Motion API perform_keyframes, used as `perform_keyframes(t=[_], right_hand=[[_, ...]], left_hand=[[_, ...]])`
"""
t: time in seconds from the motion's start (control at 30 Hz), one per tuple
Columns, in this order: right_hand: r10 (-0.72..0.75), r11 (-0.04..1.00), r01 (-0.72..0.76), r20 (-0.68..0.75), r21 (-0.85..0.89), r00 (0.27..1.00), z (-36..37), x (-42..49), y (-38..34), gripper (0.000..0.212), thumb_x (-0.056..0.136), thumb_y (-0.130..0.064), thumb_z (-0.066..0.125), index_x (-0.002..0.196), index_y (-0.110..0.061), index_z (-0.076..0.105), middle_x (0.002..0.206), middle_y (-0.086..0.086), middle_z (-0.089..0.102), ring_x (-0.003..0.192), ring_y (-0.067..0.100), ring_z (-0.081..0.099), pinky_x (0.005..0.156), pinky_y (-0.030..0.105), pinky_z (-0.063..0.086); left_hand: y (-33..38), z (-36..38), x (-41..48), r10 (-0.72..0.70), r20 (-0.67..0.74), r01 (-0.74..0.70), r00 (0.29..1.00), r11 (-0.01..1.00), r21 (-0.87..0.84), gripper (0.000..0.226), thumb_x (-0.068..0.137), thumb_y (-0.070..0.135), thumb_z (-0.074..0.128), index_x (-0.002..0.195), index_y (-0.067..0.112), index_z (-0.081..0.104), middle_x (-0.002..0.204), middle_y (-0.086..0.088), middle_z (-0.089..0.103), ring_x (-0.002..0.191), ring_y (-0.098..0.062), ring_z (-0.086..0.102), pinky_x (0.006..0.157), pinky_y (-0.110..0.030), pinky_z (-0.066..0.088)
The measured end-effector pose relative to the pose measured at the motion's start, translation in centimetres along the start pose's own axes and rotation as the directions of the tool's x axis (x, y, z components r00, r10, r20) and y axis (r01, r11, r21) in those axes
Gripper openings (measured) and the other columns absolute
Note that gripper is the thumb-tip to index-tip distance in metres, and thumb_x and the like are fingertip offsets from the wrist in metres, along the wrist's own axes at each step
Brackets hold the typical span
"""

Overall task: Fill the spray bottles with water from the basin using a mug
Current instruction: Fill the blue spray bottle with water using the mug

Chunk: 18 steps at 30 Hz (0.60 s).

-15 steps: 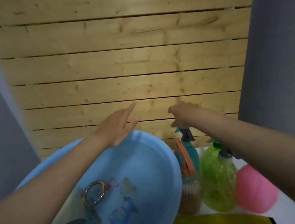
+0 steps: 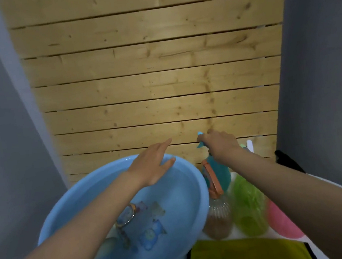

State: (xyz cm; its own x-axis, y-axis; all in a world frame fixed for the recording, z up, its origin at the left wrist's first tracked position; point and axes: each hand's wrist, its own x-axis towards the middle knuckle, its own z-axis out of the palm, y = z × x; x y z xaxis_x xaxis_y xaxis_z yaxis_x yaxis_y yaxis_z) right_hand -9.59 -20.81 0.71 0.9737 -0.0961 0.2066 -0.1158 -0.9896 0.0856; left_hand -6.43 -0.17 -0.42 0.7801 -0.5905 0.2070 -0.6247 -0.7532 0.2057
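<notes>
Hands out in front, both of them, and well apart. The left hand (image 2: 153,165) is flat, fingers straight and together, palm down over the far rim of the blue basin (image 2: 201,192). Whether the thumb actually touches that rim, I can't tell from here.

The right hand (image 2: 221,145) is curled tight over the head of the teal spray bottle (image 2: 218,175). Its teal nozzle tip and trigger poke out past the knuckles on the left side. That bottle stands upright at the back of the cluster, just right of the basin and close to the wooden slat wall (image 2: 150,89).

There's water in the basin, and under it lies what looks like the mug (image 2: 130,213), on its side. Its ringed mouth shows just beside the left forearm. There are cartoon prints around it, on the mug or on the basin floor, I can't say which.

In front of the teal one stands a clear bottle (image 2: 217,215) with brownish contents and an orange trigger head (image 2: 213,185), right up against the basin's outer wall. To its right is a green bottle (image 2: 249,205), its top hidden behind the right forearm. Further right sits a pink rounded thing (image 2: 280,221), half covered by the arm. It all sits on a white surface (image 2: 236,234), with a yellow-green cloth (image 2: 244,253) laid flat at the near edge.
</notes>
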Motion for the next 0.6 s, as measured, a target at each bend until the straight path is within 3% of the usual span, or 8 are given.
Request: perform_keyframes(t=[0.17,0.33,0.47,0.6], right_hand=[[-0.063,0.997,0.055,-0.193,-0.045,0.979,-3.4,-0.5,0.1,0.061,0.086,0.002,0.058,0.136,-0.026,0.04,0.12,0.005,0.045,0.085,0.026,0.059,0.055,0.032,0.032],[-0.076,0.993,0.102,-0.368,0.052,0.927,-6.3,-1.0,0.1,0.06,0.087,0.001,0.057,0.137,-0.027,0.038,0.119,0.006,0.045,0.074,0.023,0.047,0.057,0.033,0.036],[-0.072,0.949,0.21,-0.489,0.235,0.869,-7.0,-2.0,-0.9,0.049,0.091,-0.004,0.05,0.134,-0.025,0.045,0.118,0.006,0.047,0.077,0.022,0.047,0.06,0.032,0.034],[0.012,0.829,0.274,-0.505,0.488,0.863,-6.1,-2.5,-2.8,0.046,0.091,-0.008,0.055,0.133,-0.027,0.05,0.114,0.004,0.051,0.099,0.025,0.053,0.075,0.033,0.041]], left_hand=[[0.6,-0.6,-1.3,-0.049,-0.053,0.048,0.997,0.999,-0.02,0.06,0.099,0.042,0.037,0.151,0.026,0.012,0.153,0.0,0.027,0.14,-0.017,0.023,0.11,-0.03,0.023],[1.7,-1.5,-2.0,-0.077,-0.185,0.07,0.98,0.996,-0.046,0.071,0.094,0.047,0.047,0.151,0.02,0.013,0.153,-0.002,0.025,0.14,-0.018,0.022,0.109,-0.03,0.024],[2.1,-1.9,-2.2,-0.113,-0.252,0.102,0.961,0.993,-0.056,0.088,0.084,0.053,0.059,0.151,0.018,0.012,0.154,-0.002,0.023,0.141,-0.017,0.019,0.11,-0.029,0.022],[1.9,-1.4,-2.7,-0.143,-0.328,0.128,0.934,0.99,-0.067,0.109,0.07,0.056,0.073,0.15,0.015,0.012,0.152,-0.004,0.026,0.139,-0.02,0.024,0.109,-0.03,0.024]])
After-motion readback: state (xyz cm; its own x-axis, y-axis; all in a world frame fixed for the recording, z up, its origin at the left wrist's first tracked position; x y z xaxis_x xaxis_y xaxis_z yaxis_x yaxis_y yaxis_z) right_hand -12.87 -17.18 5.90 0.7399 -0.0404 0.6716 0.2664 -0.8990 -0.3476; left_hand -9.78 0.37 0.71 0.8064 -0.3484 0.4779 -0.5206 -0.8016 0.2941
